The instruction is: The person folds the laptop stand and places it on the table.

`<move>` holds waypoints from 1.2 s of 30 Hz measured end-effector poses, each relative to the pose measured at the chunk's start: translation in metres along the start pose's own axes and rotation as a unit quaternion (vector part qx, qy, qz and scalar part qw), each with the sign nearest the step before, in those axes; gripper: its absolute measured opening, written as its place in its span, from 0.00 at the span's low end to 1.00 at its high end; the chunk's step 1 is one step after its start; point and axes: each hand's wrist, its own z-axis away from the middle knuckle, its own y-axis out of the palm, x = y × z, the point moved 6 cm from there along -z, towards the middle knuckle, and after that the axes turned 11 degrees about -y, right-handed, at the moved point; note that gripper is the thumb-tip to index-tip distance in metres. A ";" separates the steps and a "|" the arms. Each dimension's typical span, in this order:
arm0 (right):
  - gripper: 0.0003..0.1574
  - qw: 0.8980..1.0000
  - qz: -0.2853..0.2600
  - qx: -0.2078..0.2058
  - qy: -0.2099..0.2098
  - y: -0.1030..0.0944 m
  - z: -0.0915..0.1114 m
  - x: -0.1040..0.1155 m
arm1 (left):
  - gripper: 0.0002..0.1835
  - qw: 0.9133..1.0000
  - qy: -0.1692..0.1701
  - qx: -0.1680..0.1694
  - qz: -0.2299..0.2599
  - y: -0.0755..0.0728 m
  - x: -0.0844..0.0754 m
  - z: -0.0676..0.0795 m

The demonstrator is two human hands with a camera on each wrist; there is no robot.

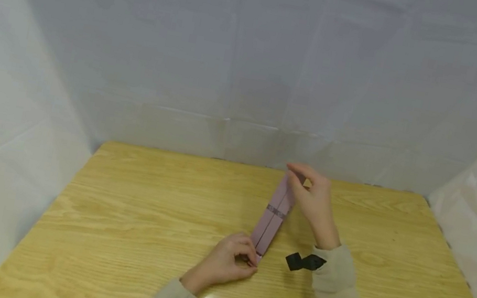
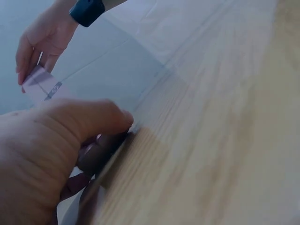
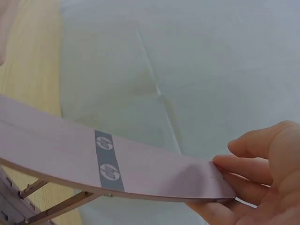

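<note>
A long, narrow pink curved panel (image 1: 269, 225) stretches between both hands, tilted upward toward its far end. Across it runs a dark band (image 3: 109, 164) with round marks, and thin struts (image 3: 61, 209) join its underside to a slotted part. My right hand (image 1: 313, 197) holds the far end; in the right wrist view its fingers (image 3: 248, 171) lie along the edge and under the tip. At the near end, my left hand (image 1: 228, 259) pinches the panel low over the table. The left wrist view shows the left thumb (image 2: 101, 117) bent over a dark part, with most fingers hidden.
The wooden table (image 1: 137, 206) carries the work and ends at a pale sheet (image 1: 234, 63) hanging behind it. Similar sheets hang at both sides. A small black device (image 1: 305, 262) is strapped to each sleeve cuff.
</note>
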 end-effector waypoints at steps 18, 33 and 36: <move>0.12 0.998 -0.014 -0.053 0.003 -0.011 0.009 -0.002 | 0.11 0.997 -0.011 -0.047 -0.066 0.003 -0.009 0.002; 0.12 0.997 -0.036 -0.063 0.014 -0.016 0.015 -0.003 | 0.11 0.999 0.019 -0.028 -0.025 -0.006 -0.003 0.002; 0.12 0.997 -0.035 -0.064 0.021 -0.017 0.015 -0.003 | 0.11 0.999 0.015 -0.026 -0.018 -0.010 0.000 0.002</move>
